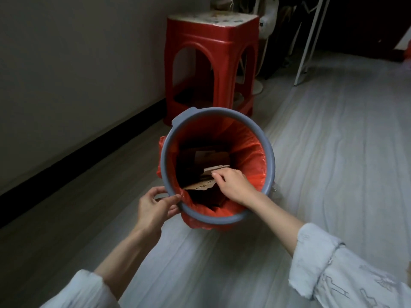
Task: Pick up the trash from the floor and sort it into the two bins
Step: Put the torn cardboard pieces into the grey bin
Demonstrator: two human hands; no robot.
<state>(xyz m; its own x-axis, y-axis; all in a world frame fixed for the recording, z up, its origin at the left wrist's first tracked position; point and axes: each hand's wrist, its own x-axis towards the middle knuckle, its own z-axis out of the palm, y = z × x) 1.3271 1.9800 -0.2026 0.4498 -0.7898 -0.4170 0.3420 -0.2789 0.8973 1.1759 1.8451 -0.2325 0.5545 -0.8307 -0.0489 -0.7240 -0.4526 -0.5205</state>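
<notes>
Two hands at one bin: my left hand (155, 207) pinches the near rim of the grey bin (270, 156) to steady it, while my right hand (233, 183) reaches inside, fingers curled round a torn piece of cardboard (200, 185). More cardboard lies deeper in the red liner (246, 150). I judge this the drop-in step; next I need only loosen my right grip and lift the hand out. The second bin is not in view. The bin stands on pale wood-grain floor (333, 152), with a red plastic stool (211, 63) behind it against the wall (77, 63) with its dark skirting.
</notes>
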